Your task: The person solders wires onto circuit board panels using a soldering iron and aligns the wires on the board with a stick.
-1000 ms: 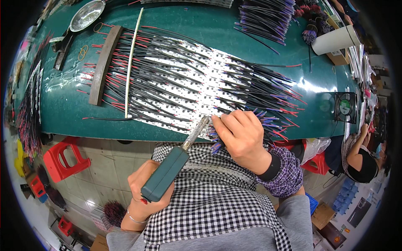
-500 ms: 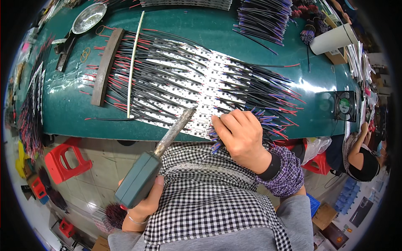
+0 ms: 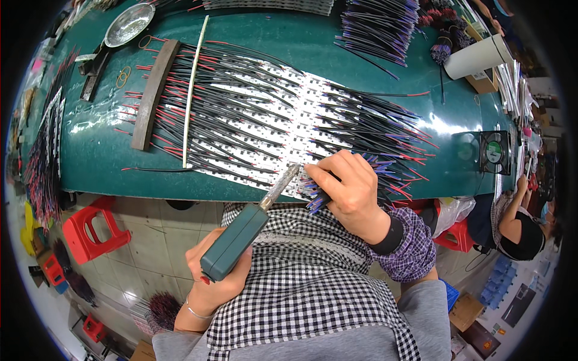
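Observation:
My left hand (image 3: pixel 214 292) is wrapped around the dark green body of a soldering iron (image 3: pixel 235 243). Its metal shaft slants away to the right, and the tip is at the near part of the white circuit board panel (image 3: pixel 306 111), just left of my right fingertips. Rows of black wires with red ends (image 3: pixel 241 99) fan out across the panel to both sides. Closed over a bundle of black and blue-tipped wires (image 3: pixel 317 203), my right hand (image 3: pixel 351 189) has thumb and forefinger pinched near the iron's tip. What sits between those fingertips is too small to make out.
A dark bar (image 3: pixel 155 96) and a pale strip (image 3: pixel 195 90) lie across the left wires. Beyond are a metal dish (image 3: pixel 129 25), a wire stack (image 3: pixel 379 30) and a white cylinder (image 3: pixel 475 57). A small fan (image 3: pixel 495 151) stands right; a co-worker's arm (image 3: pixel 512 210) shows beyond.
My left hand has moved right and slightly away from me with the soldering iron. The iron's tip has shifted right and nearer, closer to my right fingertips. My right hand has barely moved.

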### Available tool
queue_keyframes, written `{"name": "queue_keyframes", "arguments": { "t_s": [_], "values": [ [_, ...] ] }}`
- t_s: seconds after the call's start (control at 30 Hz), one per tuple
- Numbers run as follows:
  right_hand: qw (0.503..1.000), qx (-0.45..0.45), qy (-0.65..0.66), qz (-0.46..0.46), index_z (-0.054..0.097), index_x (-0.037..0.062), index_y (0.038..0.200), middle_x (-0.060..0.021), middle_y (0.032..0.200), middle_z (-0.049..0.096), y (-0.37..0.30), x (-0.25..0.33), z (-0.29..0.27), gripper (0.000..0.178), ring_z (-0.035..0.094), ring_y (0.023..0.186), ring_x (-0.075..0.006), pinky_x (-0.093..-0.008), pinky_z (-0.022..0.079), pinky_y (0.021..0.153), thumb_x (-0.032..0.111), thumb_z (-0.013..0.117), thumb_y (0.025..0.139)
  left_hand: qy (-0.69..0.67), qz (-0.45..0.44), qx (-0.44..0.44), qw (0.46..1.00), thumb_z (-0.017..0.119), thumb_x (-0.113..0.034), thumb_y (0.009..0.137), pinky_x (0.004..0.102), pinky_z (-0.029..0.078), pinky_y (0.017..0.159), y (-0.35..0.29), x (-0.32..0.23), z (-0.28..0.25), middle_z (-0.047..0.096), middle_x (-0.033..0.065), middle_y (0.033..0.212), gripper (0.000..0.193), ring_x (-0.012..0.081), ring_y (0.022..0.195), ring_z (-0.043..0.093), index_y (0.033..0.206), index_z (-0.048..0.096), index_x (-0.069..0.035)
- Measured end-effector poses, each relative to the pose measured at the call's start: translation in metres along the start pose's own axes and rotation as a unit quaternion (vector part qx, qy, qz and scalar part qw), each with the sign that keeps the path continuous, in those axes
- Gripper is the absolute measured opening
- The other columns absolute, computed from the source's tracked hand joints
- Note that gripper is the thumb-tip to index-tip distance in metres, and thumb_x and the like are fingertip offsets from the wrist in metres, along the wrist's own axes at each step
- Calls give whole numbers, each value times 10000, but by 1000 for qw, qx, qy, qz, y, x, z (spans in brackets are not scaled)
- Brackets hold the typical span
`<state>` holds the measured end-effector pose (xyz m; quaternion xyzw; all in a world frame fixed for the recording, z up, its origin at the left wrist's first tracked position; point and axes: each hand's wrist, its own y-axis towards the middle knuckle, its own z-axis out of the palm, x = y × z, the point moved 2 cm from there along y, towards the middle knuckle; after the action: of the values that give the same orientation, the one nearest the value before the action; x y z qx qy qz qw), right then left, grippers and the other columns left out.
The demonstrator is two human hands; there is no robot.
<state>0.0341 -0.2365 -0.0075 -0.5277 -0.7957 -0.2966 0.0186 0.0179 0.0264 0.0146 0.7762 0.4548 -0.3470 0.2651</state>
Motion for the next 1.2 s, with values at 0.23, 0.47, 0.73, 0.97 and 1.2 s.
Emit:
{"name": "queue_keyframes", "arguments": {
  "t_s": [0.23,0.47,0.73,0.97,1.2],
  "values": [
    [1000,16,13,6,686,36,970,-46,864,572,1,-4,-1,254,590,817,-213,-336,435,675,56,652,719,6,26,-12,1000,732,75,682,315,503,540,3,-4,0,664,118,778,157,240,608,648,828,705,25],
    [1000,11,-14,-18,697,26,978,-53,870,592,1,0,1,265,589,795,-221,-343,431,646,73,654,721,-18,-5,-3,1000,733,64,676,323,483,517,3,-6,-1,640,115,752,148,242,583,624,814,702,21],
    [999,22,-29,-13,716,33,997,-49,885,622,0,3,1,272,597,788,-222,-348,435,642,80,663,735,-57,-85,-28,994,732,63,693,321,526,567,-18,5,1,686,158,817,208,260,633,663,901,718,54],
    [1000,9,3,-12,723,21,1024,-69,914,637,1,1,-3,298,605,804,-230,-350,465,660,75,659,738,-84,-94,-48,991,742,41,728,311,575,655,-14,3,2,722,182,903,242,252,732,721,965,718,87],
    [999,-45,2,4,709,-28,1218,-113,964,632,-6,20,-12,518,599,768,-248,-336,482,641,16,661,704,-70,-55,-82,993,757,30,730,309,581,661,-18,9,4,733,183,903,278,246,734,730,998,720,93]
  ]
}}
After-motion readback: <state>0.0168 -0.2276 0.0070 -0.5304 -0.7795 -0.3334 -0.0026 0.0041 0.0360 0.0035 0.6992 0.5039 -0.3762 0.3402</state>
